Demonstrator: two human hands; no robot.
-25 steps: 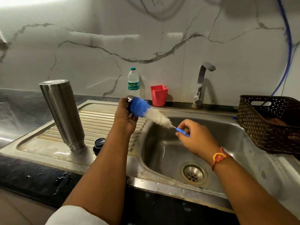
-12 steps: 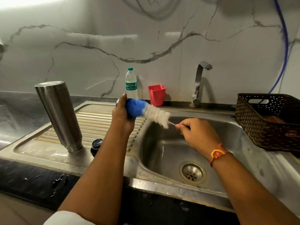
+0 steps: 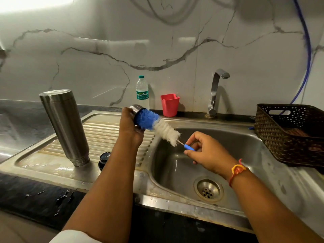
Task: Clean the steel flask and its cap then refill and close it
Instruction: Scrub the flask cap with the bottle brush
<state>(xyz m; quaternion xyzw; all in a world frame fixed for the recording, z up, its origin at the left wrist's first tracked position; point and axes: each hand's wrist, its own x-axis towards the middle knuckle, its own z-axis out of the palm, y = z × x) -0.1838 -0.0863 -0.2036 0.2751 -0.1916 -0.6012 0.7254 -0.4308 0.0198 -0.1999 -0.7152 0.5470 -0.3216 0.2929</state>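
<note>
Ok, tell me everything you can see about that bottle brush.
The brush has a fluffy blue bristle head, then a longer stretch of white bristles, a thin wire stem and a slim blue handle. It slants down to the right, over the left edge of the sink. The right hand pinches the handle near its top. The blue head sits in the open mouth of the steel cap, which the left hand grips.

Two hands show: the left hand (image 3: 128, 127) grips one steel cap (image 3: 135, 108), the right hand (image 3: 208, 155) one bottle brush (image 3: 157, 128). Left of the grip are one steel flask (image 3: 64, 127) and one black stopper (image 3: 104, 157). Beyond it are one water bottle (image 3: 142, 92), one red cup (image 3: 169, 105) and one tap (image 3: 214, 92); rightward, one basket (image 3: 280, 137).
</note>
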